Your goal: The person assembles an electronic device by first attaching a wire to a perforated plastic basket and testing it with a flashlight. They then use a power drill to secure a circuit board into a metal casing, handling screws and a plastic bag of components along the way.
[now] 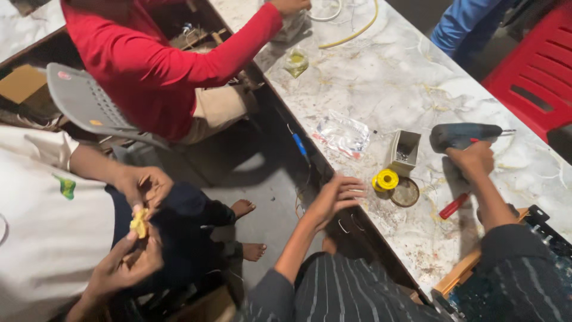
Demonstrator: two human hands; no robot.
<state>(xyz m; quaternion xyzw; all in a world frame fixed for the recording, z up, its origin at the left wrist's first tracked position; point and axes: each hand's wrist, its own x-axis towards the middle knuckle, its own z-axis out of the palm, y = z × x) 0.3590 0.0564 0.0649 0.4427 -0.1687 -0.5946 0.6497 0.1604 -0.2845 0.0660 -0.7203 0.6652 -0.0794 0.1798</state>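
White marbled stone tabletop (381,77): right hand (473,160) clamped on grey-blue power drill (462,136); left hand (335,197) spread, empty, nr yellow round spool (386,179). Best keep drill steady.

A long marble-patterned bench (411,77) runs diagonally, its top stained and scuffed. Grey concrete floor (262,185) lies beside it. A grey perforated chair (89,104) stands left; a red plastic chair (536,65) right.

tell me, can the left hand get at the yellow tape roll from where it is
Probably yes: the left hand hovers open at the table edge, and the yellow tape roll lies just beyond its fingertips with nothing between them.
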